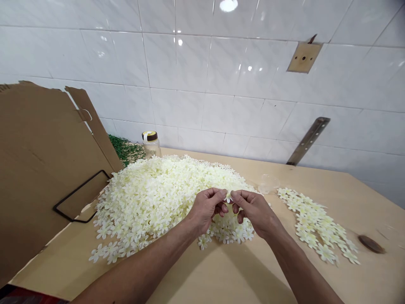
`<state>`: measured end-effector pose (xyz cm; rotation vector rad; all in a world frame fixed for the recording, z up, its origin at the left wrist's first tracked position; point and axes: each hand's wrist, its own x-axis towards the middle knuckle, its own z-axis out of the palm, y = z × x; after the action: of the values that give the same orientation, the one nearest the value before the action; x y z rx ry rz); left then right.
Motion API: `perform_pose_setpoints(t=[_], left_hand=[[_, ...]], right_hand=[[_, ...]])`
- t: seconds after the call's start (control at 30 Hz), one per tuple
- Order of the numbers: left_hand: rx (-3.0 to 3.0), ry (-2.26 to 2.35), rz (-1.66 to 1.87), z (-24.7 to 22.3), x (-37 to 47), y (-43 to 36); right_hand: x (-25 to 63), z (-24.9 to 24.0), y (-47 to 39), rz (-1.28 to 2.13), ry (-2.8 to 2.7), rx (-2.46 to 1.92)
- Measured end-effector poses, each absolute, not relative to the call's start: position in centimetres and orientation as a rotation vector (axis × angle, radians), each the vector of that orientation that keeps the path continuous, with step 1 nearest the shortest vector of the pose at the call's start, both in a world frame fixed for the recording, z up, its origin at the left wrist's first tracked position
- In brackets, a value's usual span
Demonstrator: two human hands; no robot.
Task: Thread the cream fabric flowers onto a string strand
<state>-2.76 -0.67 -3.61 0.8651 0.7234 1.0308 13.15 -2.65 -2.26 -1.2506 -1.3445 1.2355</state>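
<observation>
A small pale flower (228, 196) is pinched between the thumbs and fingers of both hands, in front of a large heap of cream-white flowers (152, 198). My left hand (209, 207) holds its left side, with the other fingers curled below. On its right side, my right hand (251, 209) grips it with thumb and forefinger. Both hands are raised over the front right part of the heap. Farther right, a smaller spread of similar flowers (316, 223) lies on the table (202, 274).
Cardboard (47, 169) stands at the left, with a black wire frame (79, 194) against it. Behind the heap are a lidded jar (152, 145) and green netting (125, 150). A metal strip (308, 141) leans on the tiled wall; a dark oval object (371, 244) lies far right.
</observation>
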Motion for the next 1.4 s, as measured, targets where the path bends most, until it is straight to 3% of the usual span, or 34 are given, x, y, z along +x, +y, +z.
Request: perform_pose_setpoints(t=[0.23,0.63,1.23,1.4], left_hand=[[0.96,0.801,1.124,-3.5,-2.5,-0.8],[0.844,0.634,0.98,-3.8,-2.8,-0.5],[0.954,0.617,0.926,-3.1,-3.3,-0.6],[0.935,0.587,0.882,-3.3,-3.3,-0.3]], right_hand=[[13.2,-2.2,-2.6,1.145,-1.352,-1.325],[13.4,-2.2,-2.7,1.166,-1.328,-1.303],[14.2,-1.5,-2.7,1.231,-1.38,-1.271],[14.2,-0.6,-3.1,1.38,-1.369,-1.184]])
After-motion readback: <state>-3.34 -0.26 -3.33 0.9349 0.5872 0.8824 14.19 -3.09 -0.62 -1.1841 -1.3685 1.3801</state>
